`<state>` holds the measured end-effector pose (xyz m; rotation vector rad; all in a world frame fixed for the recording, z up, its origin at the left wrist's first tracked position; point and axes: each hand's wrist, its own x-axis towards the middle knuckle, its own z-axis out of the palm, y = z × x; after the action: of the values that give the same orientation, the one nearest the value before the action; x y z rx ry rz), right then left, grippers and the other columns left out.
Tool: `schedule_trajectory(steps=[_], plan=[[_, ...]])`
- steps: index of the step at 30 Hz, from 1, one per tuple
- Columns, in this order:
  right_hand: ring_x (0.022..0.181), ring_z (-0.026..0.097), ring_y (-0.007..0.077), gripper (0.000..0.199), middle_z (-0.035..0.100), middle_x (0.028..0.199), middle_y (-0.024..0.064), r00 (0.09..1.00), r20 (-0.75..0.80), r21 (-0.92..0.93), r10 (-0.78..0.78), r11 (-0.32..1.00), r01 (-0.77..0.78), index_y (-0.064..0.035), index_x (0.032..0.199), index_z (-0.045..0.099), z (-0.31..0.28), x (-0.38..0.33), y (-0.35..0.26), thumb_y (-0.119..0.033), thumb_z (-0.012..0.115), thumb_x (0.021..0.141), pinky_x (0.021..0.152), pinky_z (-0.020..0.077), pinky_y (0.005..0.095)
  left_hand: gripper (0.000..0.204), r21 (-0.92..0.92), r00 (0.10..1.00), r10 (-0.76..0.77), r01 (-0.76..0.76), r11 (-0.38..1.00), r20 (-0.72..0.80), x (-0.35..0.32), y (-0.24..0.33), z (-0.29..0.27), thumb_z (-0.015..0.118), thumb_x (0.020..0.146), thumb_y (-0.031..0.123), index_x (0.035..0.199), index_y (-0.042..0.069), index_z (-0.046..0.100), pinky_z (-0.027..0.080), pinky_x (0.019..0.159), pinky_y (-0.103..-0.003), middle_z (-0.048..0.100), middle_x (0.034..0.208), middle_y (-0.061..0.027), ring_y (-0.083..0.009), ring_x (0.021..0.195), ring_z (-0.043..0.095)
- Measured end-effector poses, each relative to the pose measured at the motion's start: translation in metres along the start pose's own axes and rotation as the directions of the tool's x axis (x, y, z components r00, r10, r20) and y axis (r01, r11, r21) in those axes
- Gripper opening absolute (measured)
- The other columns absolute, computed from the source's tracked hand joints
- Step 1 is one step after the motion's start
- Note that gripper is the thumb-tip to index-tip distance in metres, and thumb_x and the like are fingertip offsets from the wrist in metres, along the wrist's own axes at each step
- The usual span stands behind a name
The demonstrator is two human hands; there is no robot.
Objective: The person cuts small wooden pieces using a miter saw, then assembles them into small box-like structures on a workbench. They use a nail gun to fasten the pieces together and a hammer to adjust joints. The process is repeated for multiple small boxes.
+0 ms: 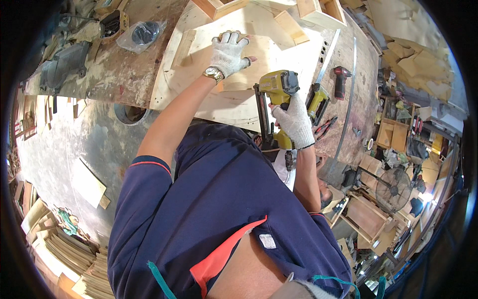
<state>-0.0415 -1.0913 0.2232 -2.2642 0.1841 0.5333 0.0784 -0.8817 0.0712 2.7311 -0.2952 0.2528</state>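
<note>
My left hand (228,54), in a white knitted work glove with bare fingertips, lies flat with its fingers spread. It presses on a pale wooden board (244,75), which rests on a larger light plywood sheet (167,92). A watch (213,74) circles that wrist. My right hand (295,122), gloved the same way, is wrapped round the handle of a yellow-green and black nail gun (279,83). The nail gun stands upright near the sheet's front edge, its hose fitting pointing toward me. Its trigger is hidden by my fingers.
A second nail gun (316,101), a red-black cordless drill (341,82) and red-handled pliers (326,127) lie to the right. Wooden strips (291,27) and an open wooden box (322,12) sit at the far side. Part of another person (326,194) shows at lower right, near a fan (393,190).
</note>
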Motion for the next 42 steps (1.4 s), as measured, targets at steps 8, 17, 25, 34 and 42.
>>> schedule_trajectory(steps=[8,17,25,34,42], plan=[[0.060,0.063,0.0143,0.049,0.069,0.087,0.0109,0.997,-0.002,-0.095,-0.073,0.993,0.072,0.0027,0.134,0.049,0.015,-0.001,-0.004,-0.011,0.071,0.092,0.055,0.0530,0.0320,0.078,0.010,1.000,-0.011,0.010,1.000,0.008,0.002,0.000,0.001,0.068,0.085,0.070,0.146,0.023,0.059,0.041,0.103,-0.055,0.055,0.146,-0.0101,-0.0272,0.134,0.049],[0.058,0.062,0.0115,0.053,0.069,0.087,0.0096,0.993,0.011,-0.171,-0.116,0.978,0.116,0.0029,0.137,0.048,0.041,0.001,-0.003,-0.011,0.072,0.092,0.053,0.0531,0.0309,0.077,0.018,0.999,-0.015,0.015,1.000,0.046,0.003,0.003,0.001,0.066,0.087,0.070,0.147,0.023,0.058,0.040,0.105,-0.056,0.053,0.147,-0.0090,-0.0267,0.136,0.047],[0.058,0.063,0.0122,0.045,0.070,0.091,0.0109,0.976,-0.196,0.061,0.091,0.995,-0.081,0.0001,0.132,0.052,-0.015,-0.014,0.004,-0.002,0.069,0.090,0.050,0.0523,0.0283,0.076,-0.025,0.996,-0.031,0.029,0.999,-0.082,-0.002,-0.009,0.010,0.072,0.082,0.068,0.142,0.022,0.061,0.042,0.103,-0.056,0.058,0.139,-0.0076,-0.0264,0.131,0.050],[0.096,0.072,0.0470,0.087,0.046,0.142,0.0341,0.867,-0.497,-0.549,0.027,0.764,-0.339,-0.0212,0.162,0.033,0.004,0.040,0.122,-0.021,0.078,0.087,0.082,0.0596,0.0524,0.083,-0.136,0.830,-0.215,0.169,0.976,-0.514,-0.106,-0.111,0.001,0.071,0.091,0.057,0.156,0.011,0.047,0.046,0.103,-0.044,0.055,0.148,-0.0159,-0.0320,0.131,0.054],[0.117,0.065,0.0433,0.079,0.049,0.141,0.0254,0.941,-0.333,-0.532,-0.063,0.836,-0.133,-0.0104,0.153,0.043,0.036,0.033,0.113,-0.025,0.080,0.085,0.097,0.0563,0.0491,0.095,-0.888,0.554,-0.831,0.404,0.218,0.048,-0.179,-0.060,-0.077,0.077,0.093,0.050,0.163,0.005,0.032,0.049,0.105,-0.040,0.051,0.155,-0.0175,-0.0282,0.126,0.059]])
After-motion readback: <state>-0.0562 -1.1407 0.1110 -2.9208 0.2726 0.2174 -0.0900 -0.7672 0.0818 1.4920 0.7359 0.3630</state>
